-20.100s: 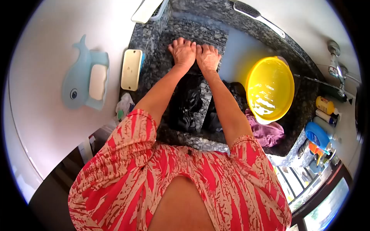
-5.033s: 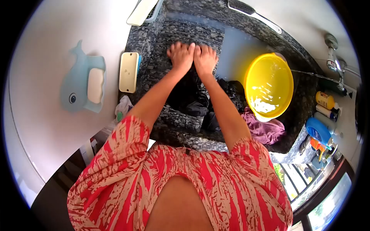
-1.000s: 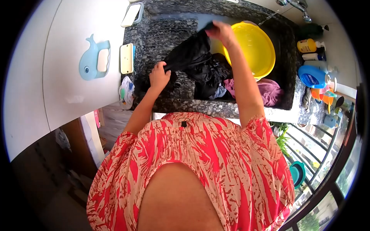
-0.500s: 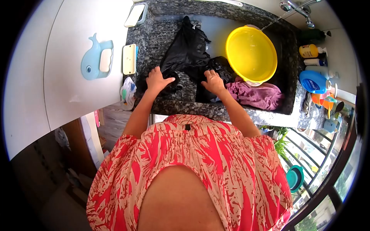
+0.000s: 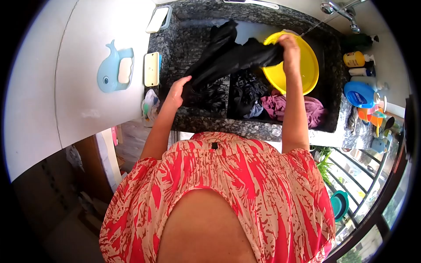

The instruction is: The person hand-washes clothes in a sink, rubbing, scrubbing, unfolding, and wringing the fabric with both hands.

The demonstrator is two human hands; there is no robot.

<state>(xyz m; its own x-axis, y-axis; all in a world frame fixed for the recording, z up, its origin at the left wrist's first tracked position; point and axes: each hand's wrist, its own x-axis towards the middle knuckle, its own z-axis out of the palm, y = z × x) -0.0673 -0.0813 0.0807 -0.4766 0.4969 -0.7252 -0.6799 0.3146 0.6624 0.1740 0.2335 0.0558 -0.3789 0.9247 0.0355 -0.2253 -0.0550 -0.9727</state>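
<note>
A wet black garment (image 5: 237, 57) stretches across the stone washing sink (image 5: 263, 125). My right hand (image 5: 290, 52) grips one end of it, raised over the yellow basin (image 5: 310, 72). At the sink's left side, my left hand (image 5: 176, 91) is closed on the garment's lower left part, with some fingers hidden by the cloth. More dark cloth (image 5: 249, 90) lies bunched in the sink below the stretched piece. Beside it, a mauve cloth (image 5: 313, 111) rests against the front wall of the sink, under the basin's near edge.
Water runs from the tap (image 5: 344, 15) toward the basin. Along the right ledge stand a blue bottle (image 5: 357, 94) and a yellow bottle (image 5: 353, 59). A soap bar (image 5: 151, 69) sits on the left rim, and a whale-shaped holder (image 5: 109, 72) hangs on the white surface.
My right hand has lifted one end of the black garment up and right, over the basin. The left hand has closed on the cloth, staying near the same spot.
</note>
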